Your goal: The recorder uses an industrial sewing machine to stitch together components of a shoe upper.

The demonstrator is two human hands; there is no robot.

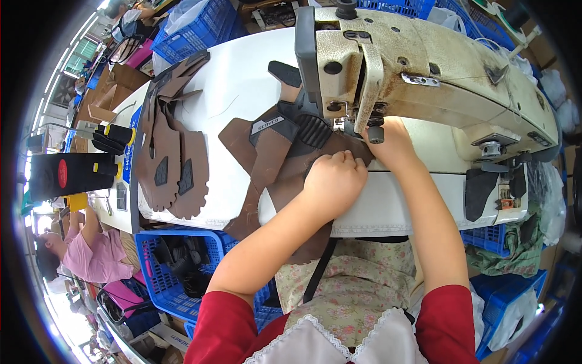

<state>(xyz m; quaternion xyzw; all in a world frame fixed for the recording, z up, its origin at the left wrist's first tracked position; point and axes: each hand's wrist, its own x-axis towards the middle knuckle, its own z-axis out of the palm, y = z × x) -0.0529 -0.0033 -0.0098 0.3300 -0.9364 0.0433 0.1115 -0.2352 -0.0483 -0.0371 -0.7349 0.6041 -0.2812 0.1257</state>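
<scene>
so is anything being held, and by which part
The left hand curls over the brown piece near its right end; gripping or pressing is unclear. Same for the right hand, fingers hidden.

Left hand (335, 187) curled on brown workpiece (265, 159), right hand (393, 144) partly hidden behind sewing machine (442, 76), separate brown pieces (194, 145) lie at left.

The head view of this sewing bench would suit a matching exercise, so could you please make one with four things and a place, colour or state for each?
1. Left hand
2. Sewing machine
3. Pile of brown pieces
4. Blue basket by the left arm

A. Holds black items
B. Cream-coloured, with brown stains
C. Curled, on the brown workpiece
D. On the left part of the white tabletop

Pairs: 1-C; 2-B; 3-D; 4-A
</scene>
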